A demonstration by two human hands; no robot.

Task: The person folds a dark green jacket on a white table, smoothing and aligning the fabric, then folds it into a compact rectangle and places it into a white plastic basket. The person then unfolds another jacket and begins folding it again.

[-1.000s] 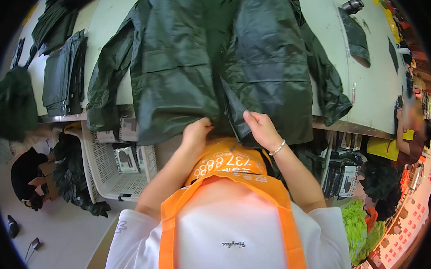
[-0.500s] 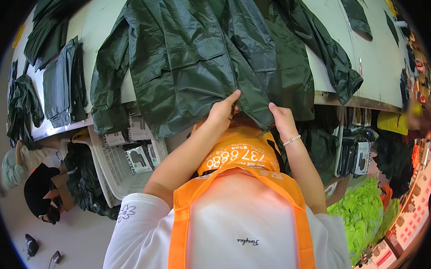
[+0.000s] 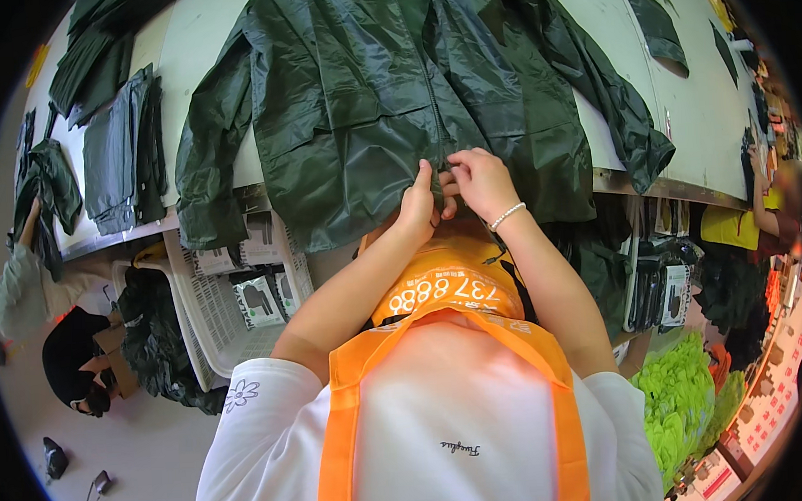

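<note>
A shiny dark green rain jacket (image 3: 349, 117) lies spread over the table, its lower hem hanging past the near edge toward me. Its front zipper (image 3: 435, 113) runs down the middle to my hands. My left hand (image 3: 419, 200) grips the jacket's front edge by the lower end of the zipper, thumb up and fingers curled. Close beside it, my right hand (image 3: 481, 181), with a bead bracelet at the wrist, pinches at the zipper's lower end. The small part between my fingers is hidden.
Folded dark garments (image 3: 122, 152) are stacked on the table's left. Under the edge stands a white plastic basket (image 3: 207, 329) with packaged items. Bright green garments (image 3: 676, 386) lie at lower right. Co-workers are at the left, one a person in black (image 3: 73, 358), and another at far right.
My right hand has moved left and up from the jacket's right front edge to meet my left hand at the zipper bottom. The two front edges are now closer together.
</note>
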